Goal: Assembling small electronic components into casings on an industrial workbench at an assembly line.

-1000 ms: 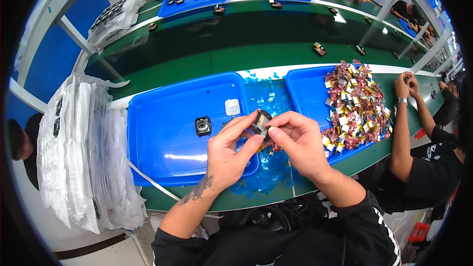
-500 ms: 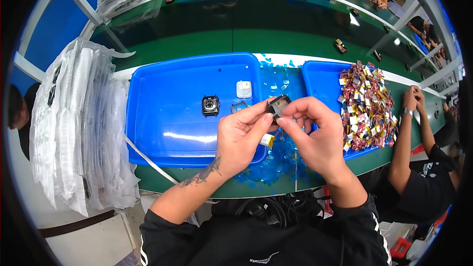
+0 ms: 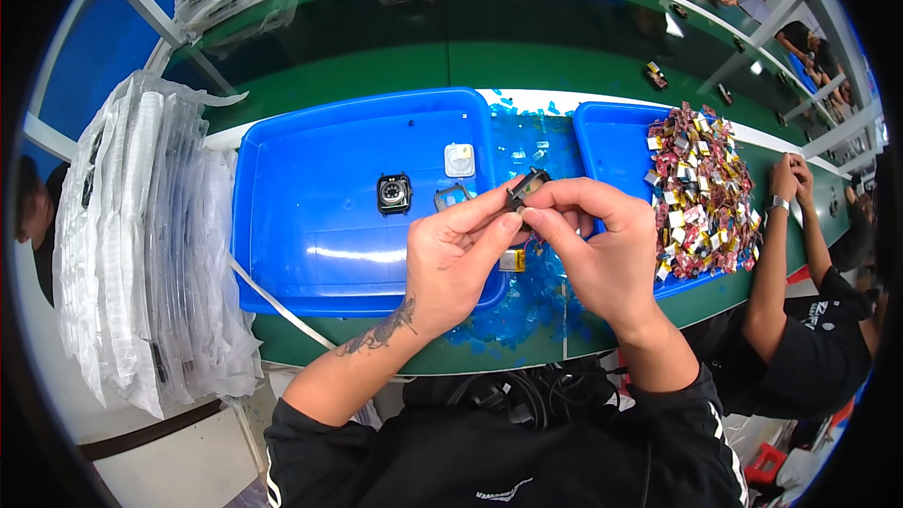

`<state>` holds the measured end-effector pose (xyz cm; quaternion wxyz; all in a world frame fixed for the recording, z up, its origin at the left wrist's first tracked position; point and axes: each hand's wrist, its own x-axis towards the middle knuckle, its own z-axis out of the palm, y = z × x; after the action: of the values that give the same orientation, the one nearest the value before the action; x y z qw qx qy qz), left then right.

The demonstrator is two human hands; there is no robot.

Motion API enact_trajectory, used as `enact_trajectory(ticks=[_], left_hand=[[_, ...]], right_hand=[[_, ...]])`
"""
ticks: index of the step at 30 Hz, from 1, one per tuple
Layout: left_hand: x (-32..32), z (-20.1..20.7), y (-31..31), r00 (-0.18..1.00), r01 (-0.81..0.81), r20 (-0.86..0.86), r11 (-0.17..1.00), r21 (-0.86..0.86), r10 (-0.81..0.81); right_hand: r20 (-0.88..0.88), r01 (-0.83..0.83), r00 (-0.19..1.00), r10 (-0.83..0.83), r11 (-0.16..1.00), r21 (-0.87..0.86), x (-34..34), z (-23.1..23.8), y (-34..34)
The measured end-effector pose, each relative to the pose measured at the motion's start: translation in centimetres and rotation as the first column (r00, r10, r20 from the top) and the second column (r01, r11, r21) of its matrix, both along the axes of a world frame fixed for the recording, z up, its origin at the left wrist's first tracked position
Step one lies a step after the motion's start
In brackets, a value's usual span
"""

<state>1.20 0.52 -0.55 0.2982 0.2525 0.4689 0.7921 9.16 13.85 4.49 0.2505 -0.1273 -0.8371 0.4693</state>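
Observation:
Both my hands meet over the right end of a blue tray point(image 3: 310, 216), pinching a small dark smartwatch case point(image 3: 527, 188) between them. My left hand point(image 3: 456, 254) grips its left side with thumb and fingers. From the other side my right hand point(image 3: 602, 240) presses thumb and index finger against it. Just below the fingers a small battery with a yellow end point(image 3: 513, 261) shows; whether it is attached to the case is hidden. In the tray lie a black watch body point(image 3: 393, 194), a watch frame point(image 3: 451, 196) partly behind my left hand, and a clear square piece point(image 3: 459, 161).
Blue film scraps point(image 3: 527, 306) litter the green bench between the trays. A second blue tray point(image 3: 602, 136) holds a heap of batteries with small boards point(image 3: 705, 198). Stacked plastic-wrapped trays point(image 3: 155, 245) stand left. Watch parts sit on the green belt point(image 3: 527, 56); a co-worker's arms point(image 3: 776, 235) are at right.
The watch case has been tilted more edge-on in my fingers, and both hands stay closed on it. The battery below shows more of its yellow side.

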Motion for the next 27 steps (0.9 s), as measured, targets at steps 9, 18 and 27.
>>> enact_trajectory(ticks=[9,18,27], left_hand=[[0.3,0.3,-0.3,0.996,0.012,-0.083,1.0,-0.027,-0.014],[0.0,0.7,-0.3,0.991,0.1,0.09,0.995,0.004,-0.1],[-0.4,0.5,-0.2,0.996,0.001,0.084,0.999,-0.034,0.002]], right_hand=[[0.016,-0.071,0.997,0.072,0.996,-0.056,0.1,0.3,0.8],[-0.12,-0.059,0.992,0.034,0.975,-0.216,0.2,0.0,1.9],[-0.084,-0.205,0.978,0.189,0.843,-0.498,-0.7,-1.0,3.1]])
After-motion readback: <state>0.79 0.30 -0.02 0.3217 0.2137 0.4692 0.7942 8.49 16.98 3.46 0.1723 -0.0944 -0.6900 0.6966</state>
